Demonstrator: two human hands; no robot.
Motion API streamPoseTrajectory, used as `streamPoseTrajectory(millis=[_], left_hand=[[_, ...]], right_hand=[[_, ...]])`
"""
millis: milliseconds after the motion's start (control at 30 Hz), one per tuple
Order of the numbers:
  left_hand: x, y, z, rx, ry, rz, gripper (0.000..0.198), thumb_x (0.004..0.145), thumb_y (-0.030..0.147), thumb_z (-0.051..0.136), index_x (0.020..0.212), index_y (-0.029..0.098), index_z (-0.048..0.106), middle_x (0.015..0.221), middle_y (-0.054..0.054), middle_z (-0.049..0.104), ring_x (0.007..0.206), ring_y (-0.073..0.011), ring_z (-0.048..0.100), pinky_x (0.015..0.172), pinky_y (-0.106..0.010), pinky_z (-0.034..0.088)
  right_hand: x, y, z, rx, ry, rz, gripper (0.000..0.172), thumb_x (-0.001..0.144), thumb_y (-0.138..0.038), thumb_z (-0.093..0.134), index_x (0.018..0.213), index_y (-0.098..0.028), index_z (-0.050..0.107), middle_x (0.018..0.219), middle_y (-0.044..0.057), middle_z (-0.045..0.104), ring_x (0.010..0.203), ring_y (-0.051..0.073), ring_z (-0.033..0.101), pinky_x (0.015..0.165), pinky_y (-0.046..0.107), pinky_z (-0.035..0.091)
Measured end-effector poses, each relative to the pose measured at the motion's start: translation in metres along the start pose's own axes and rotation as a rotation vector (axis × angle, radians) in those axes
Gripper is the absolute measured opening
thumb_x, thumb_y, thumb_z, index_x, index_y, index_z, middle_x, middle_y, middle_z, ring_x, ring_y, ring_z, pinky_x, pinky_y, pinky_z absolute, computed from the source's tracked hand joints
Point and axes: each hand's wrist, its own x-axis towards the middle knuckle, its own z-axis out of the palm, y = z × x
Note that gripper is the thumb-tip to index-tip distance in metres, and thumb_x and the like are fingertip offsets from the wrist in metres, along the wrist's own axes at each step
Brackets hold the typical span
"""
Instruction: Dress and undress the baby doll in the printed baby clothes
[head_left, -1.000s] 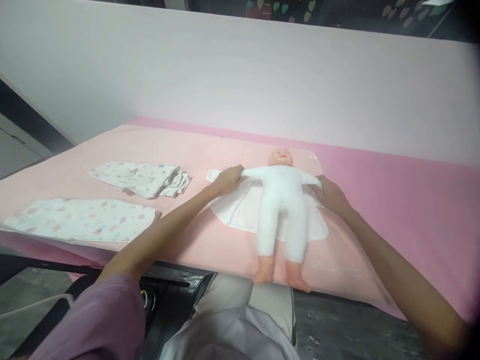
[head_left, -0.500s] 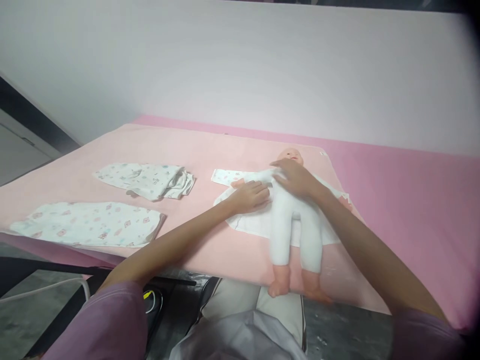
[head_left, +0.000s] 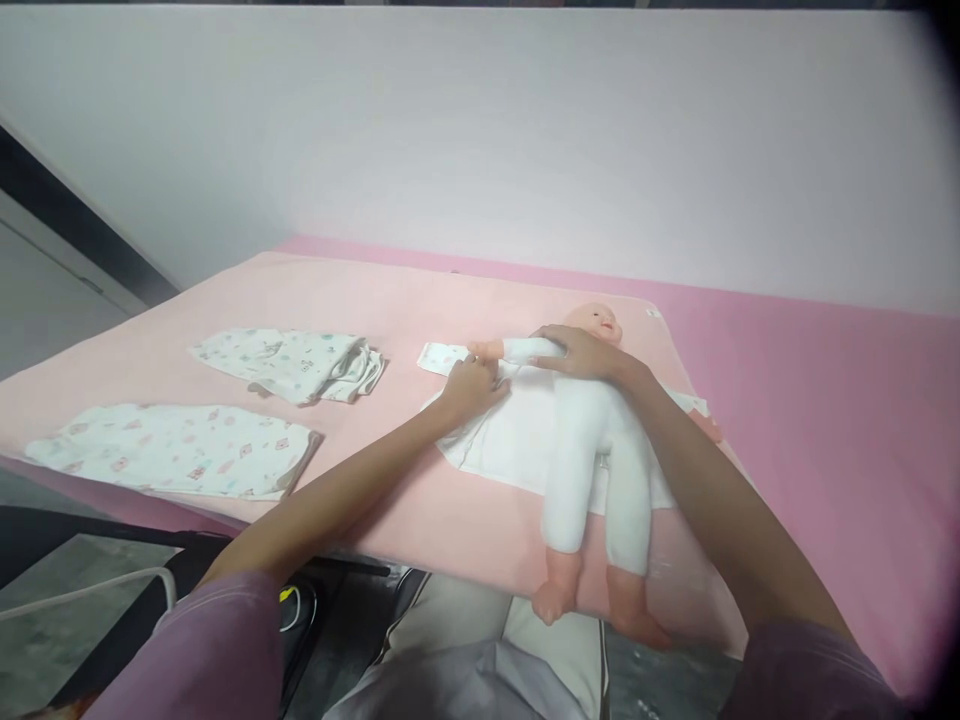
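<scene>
A baby doll with a white cloth body lies on its back, its head away from me and its feet over the table's front edge. Beneath it is a spread-out white baby shirt, with a printed sleeve pointing left. My right hand is closed round the doll's upper arm near the shoulder, thumb below it. The doll's arm stretches left above the sleeve. Curled at the shirt beside the doll's hand, my left hand grips the fabric; its fingertips are partly hidden.
Two folded printed baby garments lie on the left of the pink-covered table. A white wall rises behind. Below the front edge are a black frame and a pale cable.
My left hand has moved up and slightly left on the shirt, to the doll's hand. The doll's arm is now raised straighter over the sleeve, and its head has turned right.
</scene>
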Motion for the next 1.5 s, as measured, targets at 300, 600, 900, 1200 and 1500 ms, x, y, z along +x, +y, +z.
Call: streamPoseTrajectory(millis=[300, 600, 900, 1200, 1500], left_hand=[[0.003, -0.029, 0.009, -0.514, 0.104, -0.182, 0.028, 0.109, 0.038, 0.046, 0.085, 0.025, 0.04, 0.08, -0.001, 0.058, 0.074, -0.0209, 0.055, 0.067, -0.034, 0.038], [0.0, -0.027, 0.006, -0.717, 0.299, -0.204, 0.026, 0.105, 0.03, 0.055, 0.084, 0.023, 0.041, 0.076, 0.003, 0.047, 0.072, -0.0171, 0.047, 0.067, -0.031, 0.034], [0.001, -0.019, 0.002, -0.533, 0.263, -0.186, 0.028, 0.103, 0.033, 0.058, 0.081, 0.024, 0.043, 0.073, 0.001, 0.055, 0.07, -0.0205, 0.053, 0.066, -0.034, 0.035], [0.019, -0.024, 0.002, -0.246, 0.209, 0.005, 0.039, 0.109, 0.038, 0.05, 0.138, 0.016, 0.062, 0.151, -0.016, 0.063, 0.143, -0.0365, 0.05, 0.122, -0.053, 0.041], [0.033, -0.024, -0.002, -0.235, 0.028, 0.006, 0.055, 0.117, 0.04, 0.024, 0.125, 0.017, 0.073, 0.128, -0.015, 0.076, 0.125, -0.0332, 0.068, 0.108, -0.045, 0.051]], right_hand=[[0.014, -0.005, -0.011, -0.185, -0.239, 0.07, 0.041, 0.097, -0.065, 0.066, 0.104, -0.024, 0.065, 0.1, 0.005, 0.075, 0.086, 0.027, 0.067, 0.071, 0.034, 0.042], [0.044, -0.02, 0.021, -0.404, -0.114, 0.216, 0.048, 0.102, -0.062, 0.063, 0.116, -0.016, 0.071, 0.116, 0.016, 0.078, 0.097, 0.03, 0.071, 0.077, 0.033, 0.041], [0.049, -0.021, 0.039, -0.577, 0.094, 0.303, 0.057, 0.106, -0.062, 0.06, 0.121, -0.009, 0.077, 0.115, 0.022, 0.08, 0.111, 0.037, 0.073, 0.104, 0.045, 0.041], [-0.044, 0.016, 0.006, -0.204, 0.375, 0.153, 0.04, 0.105, -0.021, 0.047, 0.135, -0.017, 0.074, 0.142, 0.013, 0.073, 0.136, 0.031, 0.063, 0.117, 0.044, 0.046], [-0.128, 0.088, 0.002, -0.093, 0.336, 0.296, 0.053, 0.1, -0.051, 0.063, 0.144, -0.02, 0.064, 0.14, 0.015, 0.073, 0.122, 0.036, 0.07, 0.1, 0.047, 0.057]])
